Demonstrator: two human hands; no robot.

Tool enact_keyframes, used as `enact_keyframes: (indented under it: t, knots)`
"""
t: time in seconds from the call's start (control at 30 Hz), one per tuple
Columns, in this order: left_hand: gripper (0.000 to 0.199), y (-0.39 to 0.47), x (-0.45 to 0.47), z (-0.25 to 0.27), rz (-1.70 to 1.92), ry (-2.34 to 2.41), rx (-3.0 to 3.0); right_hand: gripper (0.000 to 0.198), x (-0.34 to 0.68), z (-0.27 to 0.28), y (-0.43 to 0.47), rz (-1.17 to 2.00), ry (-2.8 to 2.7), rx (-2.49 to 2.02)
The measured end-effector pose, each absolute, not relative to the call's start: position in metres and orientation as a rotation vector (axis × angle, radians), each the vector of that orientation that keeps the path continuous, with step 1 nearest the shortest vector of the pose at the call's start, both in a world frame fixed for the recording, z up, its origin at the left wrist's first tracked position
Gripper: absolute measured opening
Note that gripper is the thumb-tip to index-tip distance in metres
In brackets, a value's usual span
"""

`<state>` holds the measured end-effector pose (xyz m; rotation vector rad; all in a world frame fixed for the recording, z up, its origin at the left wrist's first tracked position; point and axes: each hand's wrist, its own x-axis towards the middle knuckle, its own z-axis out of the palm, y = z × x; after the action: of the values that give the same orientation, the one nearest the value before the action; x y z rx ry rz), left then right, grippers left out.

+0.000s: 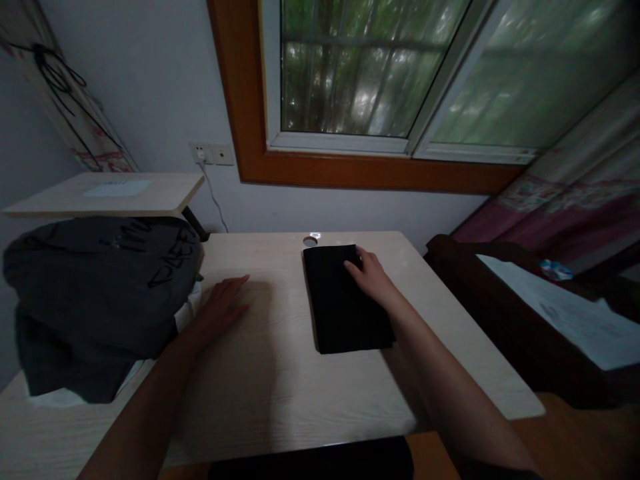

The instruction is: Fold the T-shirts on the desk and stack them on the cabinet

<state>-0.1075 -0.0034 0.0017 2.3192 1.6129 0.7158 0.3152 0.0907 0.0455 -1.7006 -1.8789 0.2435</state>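
Observation:
A flat black rectangle that looks like folded cloth [345, 307] lies on the pale wooden table [295, 407], right of the middle. My right hand [370, 272] is at its upper right corner, thumb on top and fingers around the right edge. My left hand [223, 307] is empty, its fingers stretched out and apart over the table. Just left of that hand is a dark grey garment [100, 300] with black lettering, heaped over something white that is mostly hidden.
A raised wooden shelf [165, 190] with a paper on it stands behind the grey garment. A plugged-in cable [215, 200] hangs from the wall sockets. The window [370, 73] is behind the table. A dark brown seat [465, 293] holding papers stands at the right.

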Motion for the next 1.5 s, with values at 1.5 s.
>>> enact_keyframes:
  t: [1.5]
  knots:
    - [0.056, -0.005, -0.107, 0.006, 0.656, 1.572, 2.336, 0.087, 0.153, 0.000, 0.027, 1.072, -1.411, -1.340]
